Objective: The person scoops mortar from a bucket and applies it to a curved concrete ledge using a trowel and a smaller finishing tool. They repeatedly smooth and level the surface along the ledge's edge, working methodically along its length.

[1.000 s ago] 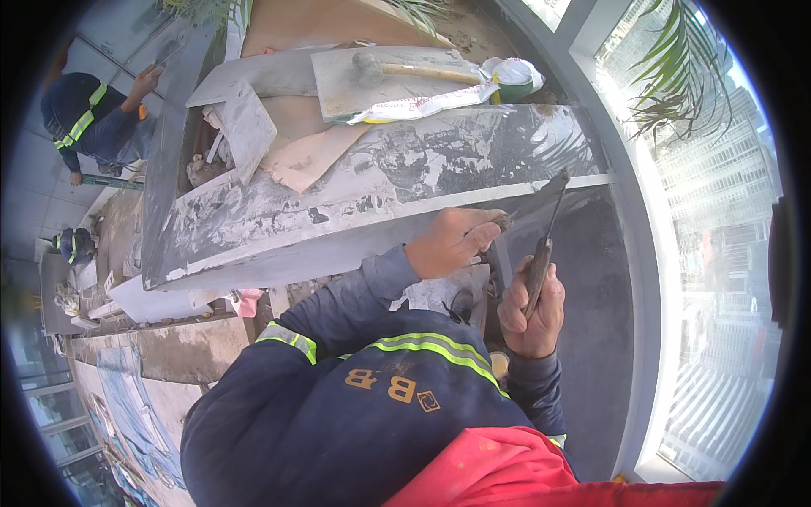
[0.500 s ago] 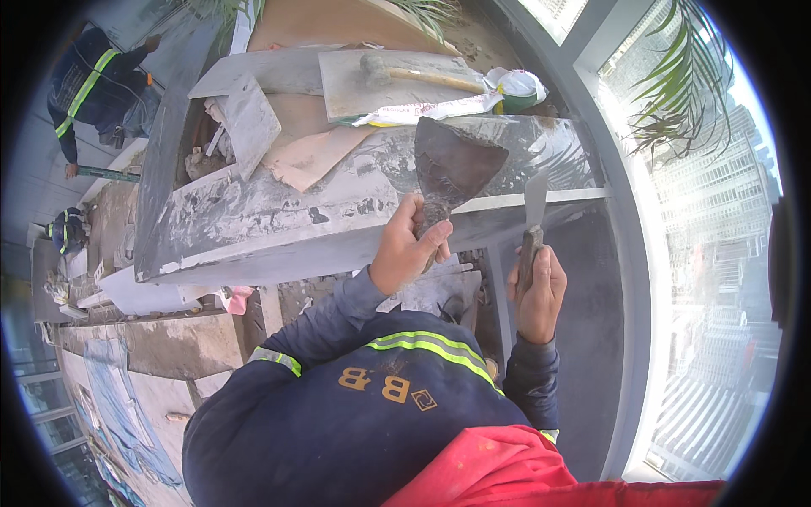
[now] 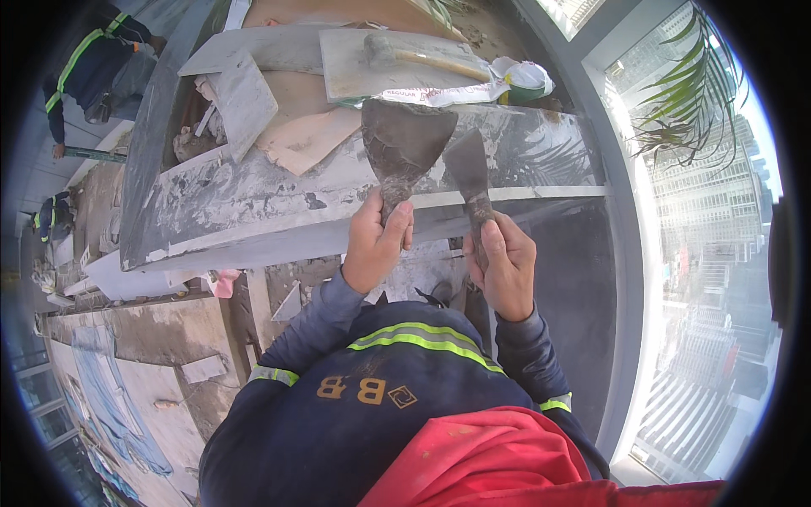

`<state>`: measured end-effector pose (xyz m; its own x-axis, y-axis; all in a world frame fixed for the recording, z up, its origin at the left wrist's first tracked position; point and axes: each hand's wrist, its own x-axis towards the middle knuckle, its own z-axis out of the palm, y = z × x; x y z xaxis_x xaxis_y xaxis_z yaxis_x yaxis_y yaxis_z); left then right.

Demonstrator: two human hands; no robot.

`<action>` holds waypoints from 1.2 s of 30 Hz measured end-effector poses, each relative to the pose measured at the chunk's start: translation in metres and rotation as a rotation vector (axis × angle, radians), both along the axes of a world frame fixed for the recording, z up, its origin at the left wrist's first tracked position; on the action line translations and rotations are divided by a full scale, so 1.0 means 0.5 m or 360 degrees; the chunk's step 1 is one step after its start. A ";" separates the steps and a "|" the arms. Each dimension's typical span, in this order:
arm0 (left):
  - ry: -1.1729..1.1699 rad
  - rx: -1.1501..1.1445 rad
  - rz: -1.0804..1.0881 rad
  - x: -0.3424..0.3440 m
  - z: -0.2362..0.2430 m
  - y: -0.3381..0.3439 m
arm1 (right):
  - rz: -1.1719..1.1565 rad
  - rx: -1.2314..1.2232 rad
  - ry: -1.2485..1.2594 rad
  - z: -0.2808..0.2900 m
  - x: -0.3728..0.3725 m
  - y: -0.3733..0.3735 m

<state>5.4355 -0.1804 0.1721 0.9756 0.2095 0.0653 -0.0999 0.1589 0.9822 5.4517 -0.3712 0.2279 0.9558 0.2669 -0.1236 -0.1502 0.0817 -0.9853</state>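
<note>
One ledge (image 3: 270, 194) lies beyond two hands (image 3: 372, 247) (image 3: 507, 264) (gripping two scrapers (image 3: 405, 139) (image 3: 469, 165)).

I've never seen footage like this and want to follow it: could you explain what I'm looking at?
There is no machine here: these are a person's own bare hands, seen from a fisheye camera worn on the head, looking down. That is why straight edges bend near the rim. The left hand grips a broad scraper, blade up; the right hand grips a narrower scraper. Beyond them is a grey ledge with whitish smears. On or behind it lie a torn brown sheet and a grey board with a hammer on top.
</note>
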 end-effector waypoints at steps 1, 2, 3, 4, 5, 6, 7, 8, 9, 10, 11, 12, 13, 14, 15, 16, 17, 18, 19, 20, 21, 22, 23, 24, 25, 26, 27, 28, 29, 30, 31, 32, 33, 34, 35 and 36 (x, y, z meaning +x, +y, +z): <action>0.0026 0.0011 -0.0053 -0.005 0.007 -0.003 | -0.0020 -0.0024 -0.0015 -0.001 0.007 -0.005; 0.0059 0.0025 -0.0096 -0.010 0.010 -0.002 | -0.0031 -0.0045 -0.0022 -0.003 0.013 -0.011; 0.0060 0.0128 -0.0141 -0.010 0.009 0.001 | -0.0042 -0.0068 -0.0030 -0.005 0.016 -0.018; 0.0059 0.0230 -0.0186 -0.009 0.007 0.004 | -0.0045 -0.0041 -0.0018 -0.004 0.016 -0.026; 0.0060 0.0328 -0.0226 -0.009 0.005 0.003 | -0.0041 -0.0018 -0.0006 0.002 0.017 -0.035; 0.0033 0.0425 -0.0243 -0.008 0.003 0.000 | -0.0038 0.0005 0.0007 0.007 0.016 -0.042; 0.0005 0.0522 -0.0260 -0.008 0.001 -0.004 | -0.0018 -0.0063 -0.0030 0.012 0.015 -0.044; -0.0036 0.0625 -0.0285 -0.003 0.002 -0.008 | -0.0008 -0.0127 -0.0077 0.018 0.015 -0.041; -0.0058 0.0687 -0.0261 -0.002 0.003 -0.013 | 0.0003 -0.0190 -0.0124 0.021 0.014 -0.039; -0.0081 0.0748 -0.0237 -0.004 0.005 -0.019 | 0.0025 -0.0189 -0.0153 0.016 0.013 -0.040; -0.0101 0.0806 -0.0213 -0.006 0.005 -0.025 | 0.0049 -0.0192 -0.0177 0.007 0.010 -0.043; -0.0139 0.0874 -0.0216 -0.004 0.004 -0.028 | 0.0073 -0.0195 -0.0201 0.002 0.007 -0.044; -0.0177 0.0942 -0.0219 0.000 -0.002 -0.031 | 0.0072 -0.0196 -0.0262 0.002 0.006 -0.041; -0.0208 0.1010 -0.0214 0.002 -0.011 -0.033 | 0.0080 -0.0196 -0.0319 0.001 0.006 -0.037; -0.0319 0.1088 -0.0188 0.005 -0.029 -0.034 | 0.0088 -0.0199 -0.0371 0.002 0.001 -0.032; -0.0430 0.1165 -0.0161 0.014 -0.052 -0.037 | 0.0036 -0.0162 -0.0343 0.016 -0.004 -0.036; -0.0522 0.1256 -0.0141 0.011 -0.068 -0.036 | -0.0012 -0.0110 -0.0296 0.032 -0.012 -0.046; -0.0275 0.1011 -0.0179 0.014 -0.057 -0.033 | -0.0067 -0.0061 -0.0268 0.042 -0.015 -0.057; -0.0029 0.0765 -0.0211 0.015 -0.042 -0.028 | -0.0100 -0.0101 -0.0208 0.040 -0.019 -0.068; 0.0199 0.0513 -0.0237 0.023 -0.021 -0.028 | -0.0087 -0.0086 -0.0145 0.032 -0.022 -0.072; 0.0164 0.0354 -0.0249 0.031 -0.003 -0.031 | -0.0073 -0.0071 -0.0083 0.016 -0.028 -0.074; 0.0150 0.0357 -0.0261 0.033 0.003 -0.035 | -0.0060 -0.0056 -0.0021 0.000 -0.035 -0.075; 0.0128 0.0358 -0.0276 0.037 0.009 -0.041 | -0.0024 -0.0014 -0.0016 -0.010 -0.043 -0.073; 0.0105 0.0359 -0.0293 0.041 0.015 -0.048 | -0.0045 0.0004 -0.0004 -0.016 -0.046 -0.069; 0.0100 0.0342 -0.0306 0.044 0.025 -0.054 | -0.0067 0.0023 0.0007 -0.020 -0.047 -0.064; 0.0106 0.0326 -0.0318 0.040 0.034 -0.059 | -0.0086 0.0043 0.0029 -0.026 -0.053 -0.058; 0.0112 0.0310 -0.0330 0.038 0.039 -0.064 | -0.0131 0.0098 0.0073 -0.031 -0.058 -0.054; 0.0028 0.0441 -0.0297 0.038 0.037 -0.068 | -0.0133 0.0081 0.0056 -0.031 -0.060 -0.054; -0.0053 0.0562 -0.0260 0.036 0.030 -0.074 | -0.0129 0.0056 0.0045 -0.032 -0.064 -0.056; -0.0134 0.0683 -0.0221 0.034 0.026 -0.079 | -0.0124 0.0030 0.0033 -0.032 -0.067 -0.058; -0.0165 0.0711 -0.0211 0.033 0.025 -0.083 | -0.0119 0.0024 0.0030 -0.034 -0.069 -0.060; -0.0199 0.0743 -0.0200 0.034 0.025 -0.086 | -0.0112 0.0023 0.0023 -0.037 -0.069 -0.061; -0.0233 0.0775 -0.0187 0.035 0.025 -0.088 | -0.0104 0.0021 0.0017 -0.039 -0.069 -0.062; -0.0256 0.0791 -0.0180 0.036 0.025 -0.090 | -0.0106 0.0000 0.0029 -0.037 -0.067 -0.063; -0.0278 0.0810 -0.0169 0.037 0.026 -0.089 | -0.0103 -0.0017 0.0041 -0.033 -0.064 -0.063; -0.0299 0.0830 -0.0157 0.037 0.027 -0.089 | -0.0099 -0.0034 0.0054 -0.030 -0.062 -0.063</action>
<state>5.4541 -0.2248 0.1857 0.9505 0.0115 0.3104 -0.2900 -0.3253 0.9000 5.4205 -0.4026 0.2131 0.9656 0.2041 -0.1610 -0.1786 0.0709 -0.9814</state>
